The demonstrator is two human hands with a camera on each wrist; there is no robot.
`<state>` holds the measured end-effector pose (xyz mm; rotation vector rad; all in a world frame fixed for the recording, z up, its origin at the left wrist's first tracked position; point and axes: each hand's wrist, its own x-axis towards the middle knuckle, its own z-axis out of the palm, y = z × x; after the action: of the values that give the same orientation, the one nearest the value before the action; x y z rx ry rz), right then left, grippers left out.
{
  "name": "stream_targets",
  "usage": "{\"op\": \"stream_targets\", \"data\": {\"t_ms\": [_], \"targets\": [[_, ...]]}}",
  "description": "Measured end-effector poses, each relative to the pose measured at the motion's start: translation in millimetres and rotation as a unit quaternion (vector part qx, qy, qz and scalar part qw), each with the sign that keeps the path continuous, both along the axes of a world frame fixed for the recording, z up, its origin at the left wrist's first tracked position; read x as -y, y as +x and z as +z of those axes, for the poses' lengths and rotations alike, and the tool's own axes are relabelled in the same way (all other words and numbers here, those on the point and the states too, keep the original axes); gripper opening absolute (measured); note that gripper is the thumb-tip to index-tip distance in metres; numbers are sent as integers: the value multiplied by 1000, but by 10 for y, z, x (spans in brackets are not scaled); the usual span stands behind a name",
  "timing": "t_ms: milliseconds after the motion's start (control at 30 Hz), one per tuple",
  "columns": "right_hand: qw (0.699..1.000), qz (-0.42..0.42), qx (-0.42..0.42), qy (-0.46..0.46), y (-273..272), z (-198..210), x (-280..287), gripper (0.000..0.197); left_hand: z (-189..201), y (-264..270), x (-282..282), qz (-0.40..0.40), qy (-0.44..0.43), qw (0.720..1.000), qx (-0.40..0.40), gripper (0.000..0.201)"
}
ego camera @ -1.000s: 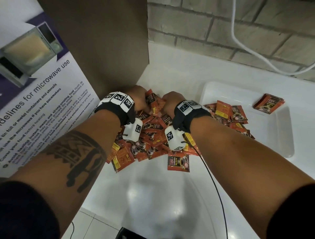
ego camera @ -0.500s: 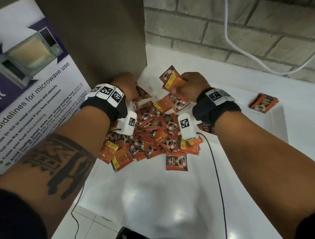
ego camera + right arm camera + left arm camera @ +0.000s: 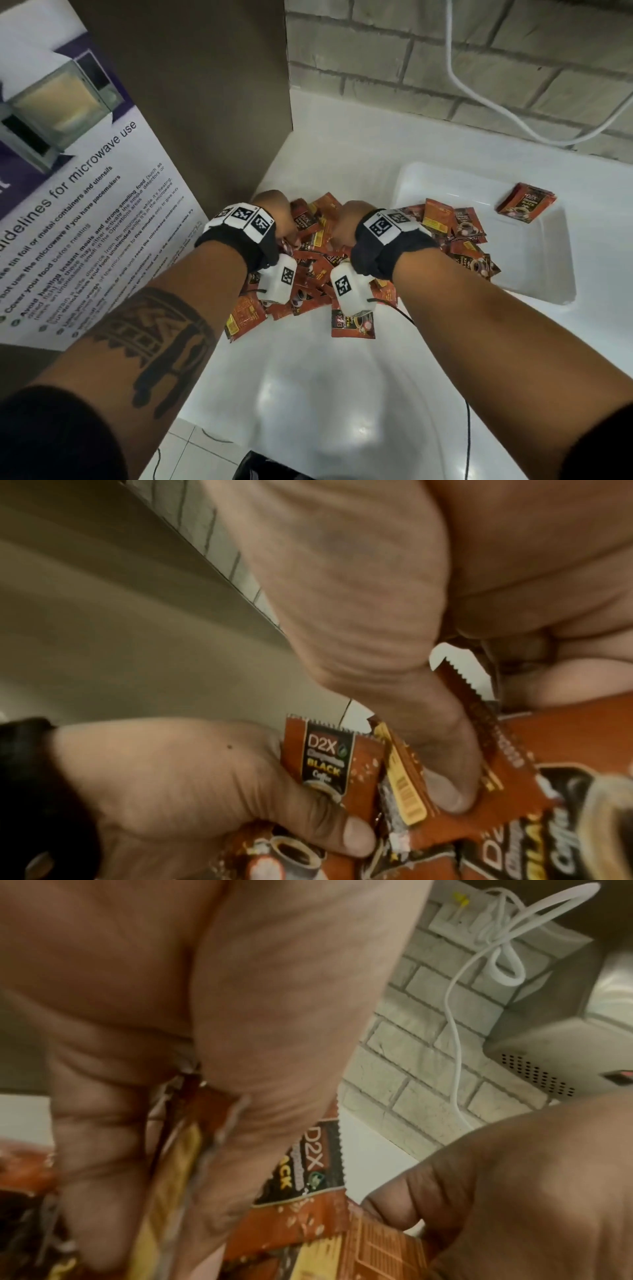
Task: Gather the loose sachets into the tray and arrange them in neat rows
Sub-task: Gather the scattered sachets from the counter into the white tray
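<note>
Red-brown coffee sachets lie in a loose pile point(image 3: 308, 277) on the white counter, left of the white tray point(image 3: 565, 274). My left hand point(image 3: 277, 219) and right hand point(image 3: 346, 222) are side by side at the pile's far end, fingers curled down into it. In the left wrist view, thumb and fingers pinch several sachets point(image 3: 315, 1167). The right wrist view shows my right thumb point(image 3: 445, 764) pressing a bunch of sachets point(image 3: 404, 791) against the fingers. Several loose sachets point(image 3: 455, 233) lie in the tray's left part. A neat small stack point(image 3: 525, 202) sits at its far side.
A brown panel with a microwave-use poster point(image 3: 85, 205) stands close on the left. A brick wall with a white cable point(image 3: 479, 99) runs behind the counter. One sachet point(image 3: 352, 323) lies apart at the pile's near edge. A black wire point(image 3: 467, 428) trails off the counter's front.
Half a second ago my right hand was raised with sachets and apart from the left. Now it is back down beside the left hand on the pile.
</note>
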<state>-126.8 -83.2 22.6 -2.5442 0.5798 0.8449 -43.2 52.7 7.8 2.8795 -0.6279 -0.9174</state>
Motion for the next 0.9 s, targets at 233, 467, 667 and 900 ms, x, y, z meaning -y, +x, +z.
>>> {"op": "stream_targets", "data": {"t_ms": [233, 467, 667, 900], "targets": [[999, -10, 22, -25, 12, -98, 16, 31, -45, 76, -57, 49, -53, 997, 3, 46], [991, -30, 132, -15, -97, 141, 166, 29, 314, 171, -87, 37, -63, 996, 45, 50], [927, -213, 279, 131, -429, 585, 649, 26, 836, 170, 64, 36, -134, 987, 81, 49], [949, -249, 191, -1, -963, 479, 1341, 16, 776, -342, 862, -7, -274, 962, -5, 42]]}}
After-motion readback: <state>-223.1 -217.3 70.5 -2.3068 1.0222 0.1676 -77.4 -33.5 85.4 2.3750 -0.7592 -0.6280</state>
